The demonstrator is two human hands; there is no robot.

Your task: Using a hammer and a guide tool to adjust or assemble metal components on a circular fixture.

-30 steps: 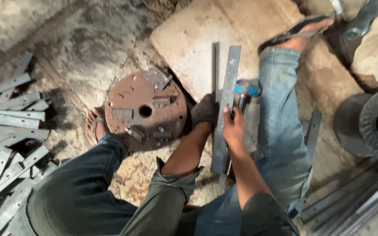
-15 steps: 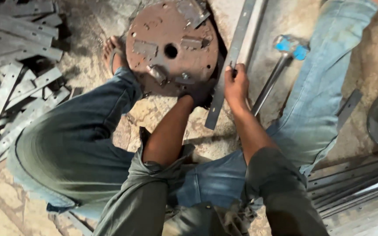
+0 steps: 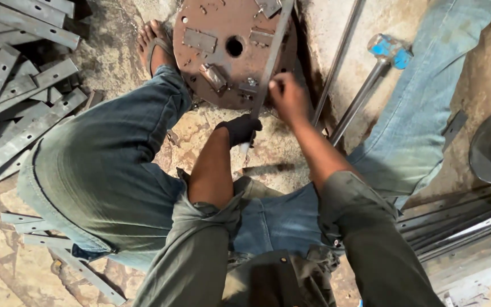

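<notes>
Floor [image 3: 313, 34] is rough concrete and stone; the person sits on it, legs splayed around the work. Piles of flat metal strips [image 3: 12, 108] lie at the left — a big stock, looks unworked from here. More bars [image 3: 461, 227] are stacked lower right.

Round rusty steel plate [image 3: 223, 51] sits on the floor between the legs, small blocks welded on its face, centre hole clear.

Flat steel strip [image 3: 271, 57] lies slanted across the plate, near end toward the person. Left hand [image 3: 240, 129], in a dark glove, is closed around that near end. Right hand [image 3: 288, 98], bare, fingers curled on the strip just above it.

Hammer [image 3: 370, 79] with blue head lies just right, untouched.

Judgement: strip is placed on the jig and held — no bend visible, so forming has barely started.
</notes>
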